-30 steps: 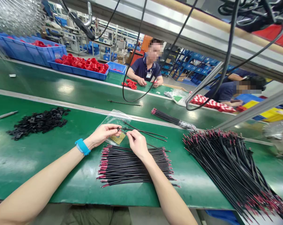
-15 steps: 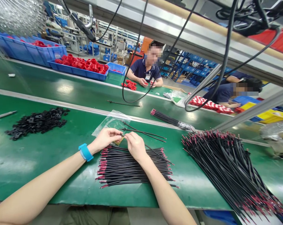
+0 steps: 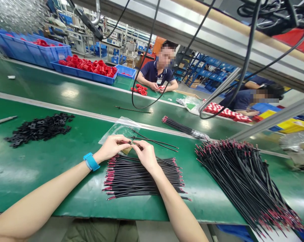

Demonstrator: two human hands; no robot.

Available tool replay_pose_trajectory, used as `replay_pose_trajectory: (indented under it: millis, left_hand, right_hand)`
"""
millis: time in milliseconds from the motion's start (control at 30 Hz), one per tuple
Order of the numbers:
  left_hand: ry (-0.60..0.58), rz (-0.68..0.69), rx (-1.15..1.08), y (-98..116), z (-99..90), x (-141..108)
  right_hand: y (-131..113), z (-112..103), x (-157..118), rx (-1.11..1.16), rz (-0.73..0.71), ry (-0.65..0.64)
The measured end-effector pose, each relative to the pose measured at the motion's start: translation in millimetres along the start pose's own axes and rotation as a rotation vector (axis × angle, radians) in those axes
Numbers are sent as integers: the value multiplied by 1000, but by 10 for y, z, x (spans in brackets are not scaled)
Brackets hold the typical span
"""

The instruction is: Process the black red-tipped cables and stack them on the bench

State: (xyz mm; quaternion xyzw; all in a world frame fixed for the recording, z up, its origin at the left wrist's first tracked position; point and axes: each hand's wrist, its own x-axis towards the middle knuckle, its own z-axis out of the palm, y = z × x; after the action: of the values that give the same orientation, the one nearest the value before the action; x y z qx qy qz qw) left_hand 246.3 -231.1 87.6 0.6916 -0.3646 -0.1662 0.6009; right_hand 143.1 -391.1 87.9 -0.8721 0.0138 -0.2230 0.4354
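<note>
My left hand, with a blue band at the wrist, pinches a thin black cable end with a small dark part on it. My right hand meets it fingertip to fingertip, its thumb and fingers closed at the same small part; what exactly it grips is too small to tell. Below both hands lies a row of black cables with red ends. A clear plastic bag lies just behind my left hand, and a few loose cables are behind my right hand.
Small black flat parts are heaped at the left, near a pen-like tool. A large cable pile covers the right side. A metal rail crosses behind. Black cords hang overhead. Two people sit across the bench.
The fingers of my right hand have opened out slightly and shifted at the small part. The cable that stuck out to the right below my right hand no longer reaches as far.
</note>
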Motion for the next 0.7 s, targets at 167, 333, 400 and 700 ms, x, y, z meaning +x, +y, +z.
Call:
replay_pose_trajectory:
  millis: [167, 333, 400, 700]
  left_hand:
    - [-24, -30, -79, 21, 23, -23]
    - [-100, 61, -40, 113, 14, -41]
    - [-135, 114, -20, 131, 1, -39]
    - [-126, 220, 117, 117, -65, 35]
  right_hand:
    - [-5, -25, -26, -134, -73, -47]
    - [-15, -91, -11, -79, 22, -184]
    - [-6, -107, 4, -25, 85, -237]
    - [-5, -206, 23, -218, -64, -174]
